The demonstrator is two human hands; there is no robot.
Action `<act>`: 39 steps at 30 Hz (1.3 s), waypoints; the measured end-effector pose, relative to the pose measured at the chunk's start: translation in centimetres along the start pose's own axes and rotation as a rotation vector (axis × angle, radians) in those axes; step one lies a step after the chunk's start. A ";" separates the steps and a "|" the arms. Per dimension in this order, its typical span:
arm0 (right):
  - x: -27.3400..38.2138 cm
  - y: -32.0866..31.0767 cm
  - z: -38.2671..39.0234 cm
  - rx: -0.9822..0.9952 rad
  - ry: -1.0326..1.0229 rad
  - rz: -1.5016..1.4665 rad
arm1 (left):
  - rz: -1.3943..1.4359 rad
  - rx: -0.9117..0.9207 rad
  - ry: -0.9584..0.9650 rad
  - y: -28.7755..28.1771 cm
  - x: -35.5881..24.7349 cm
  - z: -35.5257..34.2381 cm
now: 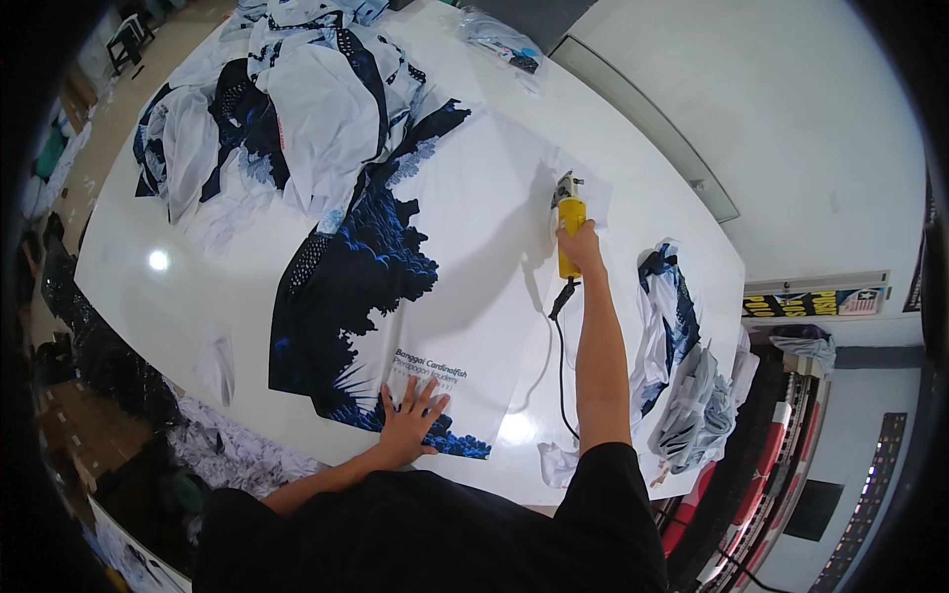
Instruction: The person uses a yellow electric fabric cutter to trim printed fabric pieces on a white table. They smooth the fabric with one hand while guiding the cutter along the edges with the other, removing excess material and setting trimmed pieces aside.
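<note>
A large printed fabric panel (465, 267), white with a dark blue wave-like pattern on its left side and bottom, lies spread on the white table. My left hand (410, 423) presses on its near edge, fingers spread flat, holding nothing. Towards the panel's far right edge, my right hand (581, 245) is wrapped round the yellow body of a corded electric fabric cutter (571, 217). The cutter's metal head points away from me, over the fabric; whether its blade touches the cloth, I cannot tell. Its black cord (561, 366) runs back along my right forearm.
Crumpled white and navy fabric pieces (316, 109) are heaped at the far left of the table (148, 316). More cut pieces (667, 306) and grey folded cloth (697, 410) lie at the right. A clear plastic bag (499, 38) sits at the far edge.
</note>
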State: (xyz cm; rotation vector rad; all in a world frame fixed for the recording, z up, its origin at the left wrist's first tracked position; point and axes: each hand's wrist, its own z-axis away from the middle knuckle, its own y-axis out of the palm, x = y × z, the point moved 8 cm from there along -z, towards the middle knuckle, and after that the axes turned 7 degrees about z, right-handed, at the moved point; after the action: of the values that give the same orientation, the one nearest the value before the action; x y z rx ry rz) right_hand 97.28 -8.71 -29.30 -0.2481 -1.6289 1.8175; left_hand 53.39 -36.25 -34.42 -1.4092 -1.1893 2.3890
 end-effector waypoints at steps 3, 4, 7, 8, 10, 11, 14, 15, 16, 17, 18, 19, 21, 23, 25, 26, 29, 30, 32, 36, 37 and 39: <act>0.7 -0.1 -1.4 -0.011 0.047 0.003 | 0.035 0.020 0.001 0.0 0.1 -0.1; 0.9 -0.1 -1.8 -0.012 0.064 0.004 | 0.039 0.030 -0.004 0.0 0.2 -0.1; 1.6 -0.4 -3.4 -0.009 0.109 -0.001 | 0.044 0.052 -0.017 0.0 0.3 -0.4; 1.8 -0.4 -3.9 -0.012 0.123 -0.005 | 0.046 0.055 -0.019 -0.1 0.2 -0.4; 1.8 -0.4 -5.1 -0.021 0.148 -0.013 | 0.040 0.070 -0.026 0.0 0.2 -0.6; 1.9 -0.5 -5.8 -0.032 0.158 -0.005 | 0.034 0.081 -0.032 0.2 0.2 -0.6; 1.4 -0.6 -8.1 -0.045 0.189 0.004 | 0.025 0.066 -0.038 0.8 0.5 -0.6; 1.8 -0.6 -9.0 -0.039 0.192 -0.002 | 0.019 0.047 -0.044 0.7 0.6 -0.7; 2.1 -0.6 -9.8 -0.033 0.194 -0.008 | 0.022 0.052 -0.050 0.8 0.7 -0.7; 2.3 -0.6 -10.6 -0.025 0.209 -0.017 | 0.025 0.057 -0.055 1.0 0.7 -0.5; 1.4 -0.9 -11.9 -0.050 0.221 -0.020 | 0.021 0.064 -0.046 0.9 0.7 -0.5; -0.1 -1.1 -13.6 -0.079 0.232 -0.024 | 0.009 0.050 -0.026 1.0 0.8 -0.3; -0.9 -1.5 -15.9 -0.118 0.244 -0.063 | -0.026 0.077 -0.017 0.8 1.7 0.2; -2.0 -1.9 -16.1 -0.150 0.282 -0.131 | -0.134 0.104 -0.018 -1.2 3.2 1.9; -2.6 -0.9 -14.3 -0.193 0.284 -0.232 | -0.175 0.100 -0.062 -4.0 6.4 5.4; -3.4 -0.5 -12.8 -0.213 0.288 -0.279 | -0.192 0.100 -0.082 -5.5 7.7 7.5; -9.9 0.0 -6.1 -0.336 0.305 -0.347 | -0.406 0.222 -0.157 -10.8 10.5 11.8; -11.4 0.6 -2.6 -0.366 0.296 -0.400 | -0.430 0.258 -0.204 -11.9 11.3 12.8; -12.8 1.8 4.9 -0.383 0.294 -0.575 | -0.446 0.346 -0.316 -13.7 11.5 11.5; -15.5 4.6 22.4 -0.404 0.353 -0.698 | -0.266 -0.177 -0.101 -14.0 8.8 -1.1; -16.4 5.5 27.3 -0.422 0.371 -0.752 | -0.220 -0.309 -0.041 -13.4 7.9 -5.0; -18.5 8.1 36.6 -0.433 0.398 -0.813 | -0.202 -0.338 -0.081 -12.4 5.8 -11.1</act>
State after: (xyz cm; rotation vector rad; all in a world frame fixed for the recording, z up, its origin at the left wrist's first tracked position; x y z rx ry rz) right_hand 88.03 -49.12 -34.91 -0.0970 -1.5018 0.7494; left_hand 55.49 -18.78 -32.83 -1.2088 -1.7321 2.2002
